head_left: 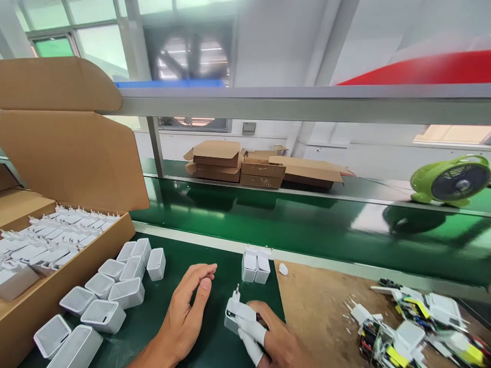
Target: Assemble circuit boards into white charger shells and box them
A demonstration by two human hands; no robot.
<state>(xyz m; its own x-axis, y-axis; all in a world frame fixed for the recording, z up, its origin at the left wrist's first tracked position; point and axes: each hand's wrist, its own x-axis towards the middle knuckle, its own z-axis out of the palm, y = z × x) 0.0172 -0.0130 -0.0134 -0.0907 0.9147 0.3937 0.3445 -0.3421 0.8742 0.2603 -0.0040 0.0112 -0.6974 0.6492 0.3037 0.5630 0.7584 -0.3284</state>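
My right hand (278, 335), with white coverings on some fingers, grips a white plug charger (231, 317) just above the green work surface (209, 352). The charger's pins point up, and a dark gap shows in its side. To the left of it my left hand (186, 312) is held open with nothing in it, thumb apart from the stretched fingers. Several hollow white charger housings (103, 314) stand left of that hand. Beyond the right hand, a small group of white chargers (255, 268) stands close together. A small white oval piece (283, 269) lies beside them.
At left, an open cardboard box (111, 232) holds rows of white chargers. Circuit boards and wired parts (406, 327) are heaped on the brown board (318, 306) at right. Behind runs a green conveyor belt (307, 230), with cardboard boxes (261, 176) and a green fan (450, 179) beyond.
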